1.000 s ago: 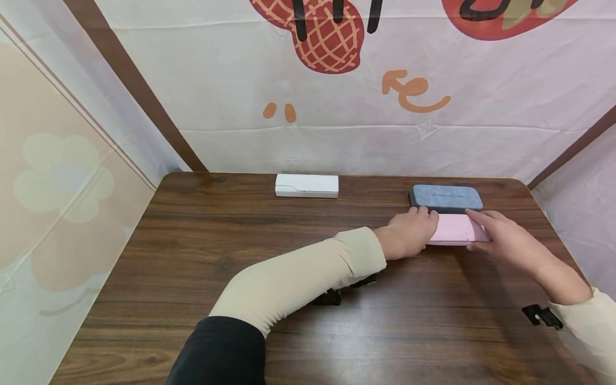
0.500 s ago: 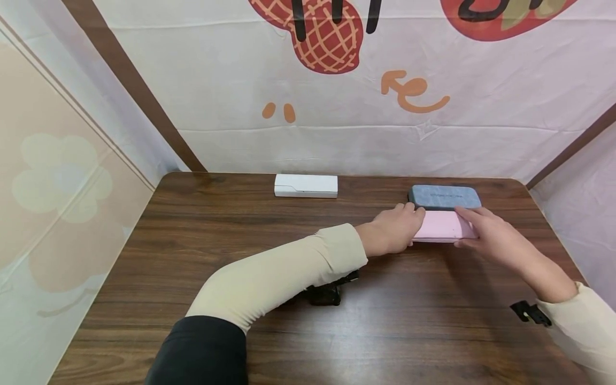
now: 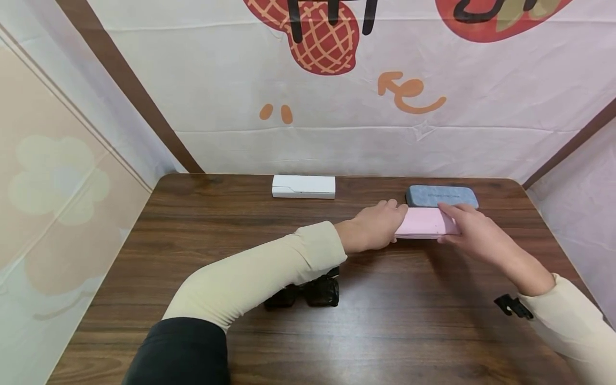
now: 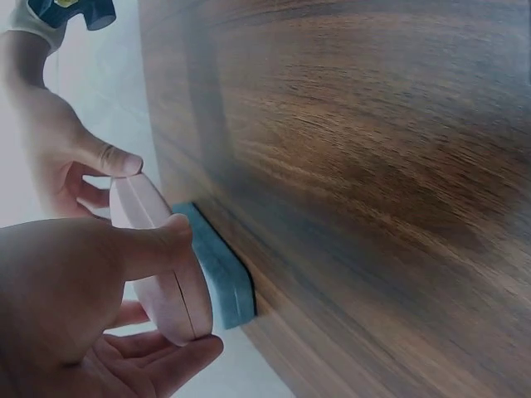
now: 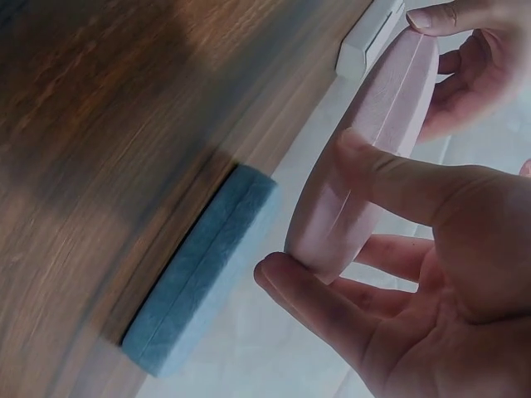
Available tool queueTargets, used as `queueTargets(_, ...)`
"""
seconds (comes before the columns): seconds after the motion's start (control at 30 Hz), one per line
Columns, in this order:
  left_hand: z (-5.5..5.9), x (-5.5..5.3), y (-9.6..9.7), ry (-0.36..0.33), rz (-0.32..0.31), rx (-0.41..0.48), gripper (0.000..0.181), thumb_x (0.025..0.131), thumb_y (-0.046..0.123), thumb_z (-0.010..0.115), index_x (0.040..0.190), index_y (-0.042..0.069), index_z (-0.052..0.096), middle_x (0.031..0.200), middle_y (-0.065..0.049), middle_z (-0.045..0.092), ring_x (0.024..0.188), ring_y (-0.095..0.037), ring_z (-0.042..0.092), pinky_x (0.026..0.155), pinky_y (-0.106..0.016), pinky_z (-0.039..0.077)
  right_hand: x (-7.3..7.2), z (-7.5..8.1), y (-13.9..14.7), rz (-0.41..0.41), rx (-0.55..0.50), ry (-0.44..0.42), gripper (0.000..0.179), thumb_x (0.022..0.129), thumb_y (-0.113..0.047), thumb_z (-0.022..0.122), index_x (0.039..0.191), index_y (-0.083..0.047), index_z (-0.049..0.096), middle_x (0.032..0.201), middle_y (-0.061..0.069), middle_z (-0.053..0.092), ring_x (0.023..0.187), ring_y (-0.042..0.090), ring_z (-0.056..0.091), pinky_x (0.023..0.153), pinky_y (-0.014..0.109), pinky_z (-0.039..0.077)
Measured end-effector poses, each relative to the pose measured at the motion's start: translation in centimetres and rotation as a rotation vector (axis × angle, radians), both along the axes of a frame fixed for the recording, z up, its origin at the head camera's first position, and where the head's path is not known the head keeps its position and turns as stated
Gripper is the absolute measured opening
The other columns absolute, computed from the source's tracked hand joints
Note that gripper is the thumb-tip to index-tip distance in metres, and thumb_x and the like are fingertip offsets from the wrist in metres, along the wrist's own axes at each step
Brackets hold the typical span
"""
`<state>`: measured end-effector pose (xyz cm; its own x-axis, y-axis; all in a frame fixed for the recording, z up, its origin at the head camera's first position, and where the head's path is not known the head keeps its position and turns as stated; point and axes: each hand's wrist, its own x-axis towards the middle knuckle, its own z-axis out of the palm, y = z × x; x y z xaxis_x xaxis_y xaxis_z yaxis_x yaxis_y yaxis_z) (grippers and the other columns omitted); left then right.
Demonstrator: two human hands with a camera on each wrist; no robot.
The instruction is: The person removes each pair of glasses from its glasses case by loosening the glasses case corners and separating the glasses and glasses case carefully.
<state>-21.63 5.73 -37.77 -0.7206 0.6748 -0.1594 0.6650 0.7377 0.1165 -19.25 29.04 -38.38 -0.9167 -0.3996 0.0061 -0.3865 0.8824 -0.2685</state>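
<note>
Head view — pink case [image 3: 423, 222] in grip of left hand [image 3: 374, 224] and right hand [image 3: 483, 238] — blue case [image 3: 441, 195] beyond.

Behind the blue case [image 3: 445, 195], the cloth backdrop [image 3: 308, 147] closes the way. On its near side, the pink case [image 3: 423, 222], gripped at its ends by the left hand [image 3: 375, 225] and the right hand [image 3: 478, 233], blocks a straight approach. To its left, a hand could pass along the back of the table [image 3: 394, 313] until the white case [image 3: 303, 187]. Farther left and nearer, the left sleeve [image 3: 260, 272] bars access above the dark glasses [image 3: 322, 292]. Well in front of it, between both forearms, the table lies open.
</note>
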Motion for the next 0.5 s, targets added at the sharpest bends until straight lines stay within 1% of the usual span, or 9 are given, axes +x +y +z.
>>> queueTargets(0.13,-0.1,-0.1,-0.9,-0.018,0.008,0.012,0.061,0.097,0.023,0.071,0.149,0.006,0.044,0.131,-0.010,0.055,0.122,-0.020,0.054,0.091,-0.030,0.053,-0.2,-0.2,-0.6,0.019,-0.014,0.012,0.074,0.082,-0.011,0.086,0.141,0.014,0.049,0.125,0.039,0.057,0.114,0.052,0.057,0.091,0.064,0.047)
queueTargets(0.33,0.0,-0.2,-2.3,-0.035,0.007,0.034,0.062,0.097,0.021,0.071,0.150,0.006,0.042,0.132,-0.011,0.054,0.122,-0.022,0.054,0.091,-0.030,0.052,-0.3,-0.1,-1.7,0.027,-0.028,0.018,0.072,0.083,-0.010,0.085,0.140,0.014,0.049,0.123,0.038,0.058,0.114,0.050,0.059,0.092,0.061,0.048)
queueTargets(0.5,0.0,-0.2,-3.3,-0.041,0.012,0.045,0.066,0.097,0.023,0.071,0.153,0.005,0.040,0.137,-0.013,0.053,0.126,-0.023,0.053,0.097,-0.033,0.050,-0.4,0.0,-2.7,0.030,-0.023,0.009,0.071,0.084,-0.011,0.085,0.141,0.013,0.050,0.125,0.037,0.058,0.115,0.051,0.058,0.093,0.061,0.048)
